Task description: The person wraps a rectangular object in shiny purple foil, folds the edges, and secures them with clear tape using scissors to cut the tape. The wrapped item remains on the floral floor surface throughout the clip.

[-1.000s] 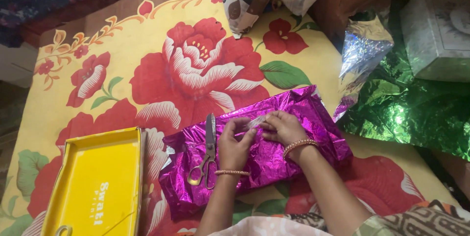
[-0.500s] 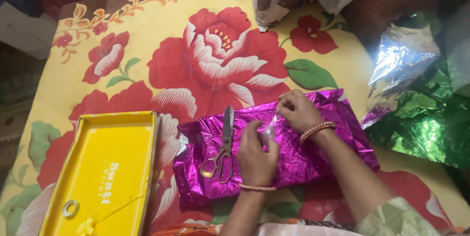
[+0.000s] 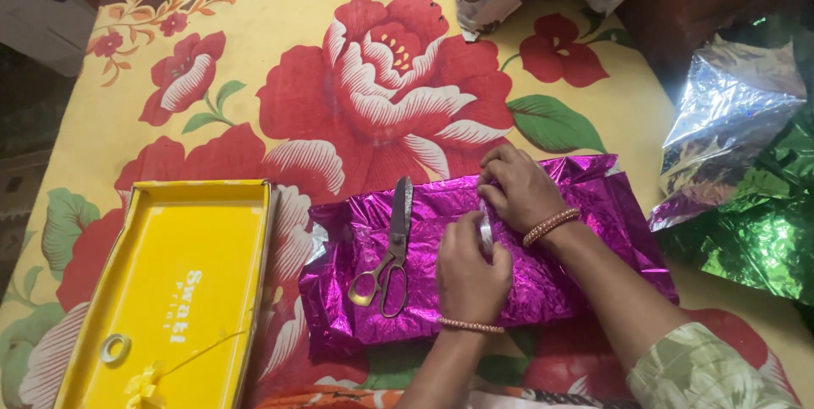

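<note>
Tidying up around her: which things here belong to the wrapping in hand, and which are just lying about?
In use: pink parcel, left hand, right hand, clear tape, scissors.
Lying about: yellow tray, tape roll, green foil, silver foil.

A yellow box lid (image 3: 182,290) holds a tape roll (image 3: 114,347); green foil (image 3: 763,239) lies far right.

Light was warm and even on my feed, prob. indoor, from overhead; colours ran saturated. Magenta foil (image 3: 475,265) threw small glints, green foil (image 3: 755,239) and silver foil (image 3: 729,112) at right glared harder. Soft shadow sat under my hands on the wrap. Corners top left and top right went dim. Focus was OK mid-frame, slight softness at edges, no real motion blur.
</note>
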